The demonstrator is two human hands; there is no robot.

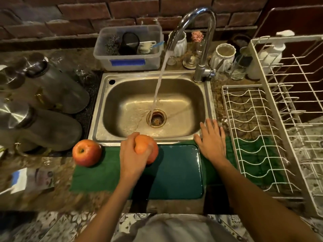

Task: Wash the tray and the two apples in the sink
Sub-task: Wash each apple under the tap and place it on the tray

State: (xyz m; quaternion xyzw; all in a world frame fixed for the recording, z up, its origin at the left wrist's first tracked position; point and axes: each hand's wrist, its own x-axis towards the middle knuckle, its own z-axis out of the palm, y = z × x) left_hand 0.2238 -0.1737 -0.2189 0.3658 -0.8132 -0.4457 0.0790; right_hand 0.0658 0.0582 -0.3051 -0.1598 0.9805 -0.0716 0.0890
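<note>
A steel sink (197,95) lies ahead, and water runs from the curved tap (204,41) into its drain. A dark teal tray (180,172) rests on a green cloth (97,173) at the sink's front edge. My left hand (132,158) grips a red-orange apple (148,147) just above the tray's left end, at the sink's front rim. A second red apple (86,152) sits on the cloth's left corner. My right hand (211,140) lies flat with its fingers spread at the sink's front right corner, beside the tray.
A white wire dish rack (258,137) fills the counter to the right. Dark jars (49,88) lie on a mat to the left. Behind the sink stand a clear plastic bin (127,62), white vases (224,55) and a soap dispenser (269,53). A brick wall closes the back.
</note>
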